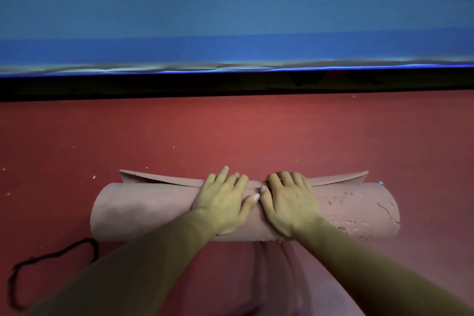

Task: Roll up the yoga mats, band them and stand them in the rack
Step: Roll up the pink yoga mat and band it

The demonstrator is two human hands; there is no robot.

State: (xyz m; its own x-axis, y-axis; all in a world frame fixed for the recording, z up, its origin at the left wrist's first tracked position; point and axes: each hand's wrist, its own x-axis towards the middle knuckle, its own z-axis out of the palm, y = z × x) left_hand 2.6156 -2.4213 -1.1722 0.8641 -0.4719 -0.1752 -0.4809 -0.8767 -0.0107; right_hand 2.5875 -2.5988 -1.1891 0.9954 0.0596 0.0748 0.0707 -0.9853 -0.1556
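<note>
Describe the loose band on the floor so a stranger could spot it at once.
Find the pink rolled mat lying across the red floor, with the left hand and right hand pressed on it. Just off its left end, nearer the camera, lies the band. It is a thin black cord loop, the only dark, stringy thing on the floor.

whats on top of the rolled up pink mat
The left hand and right hand rest flat, side by side, on the middle of the mat. The surface beneath them is covered.
</note>
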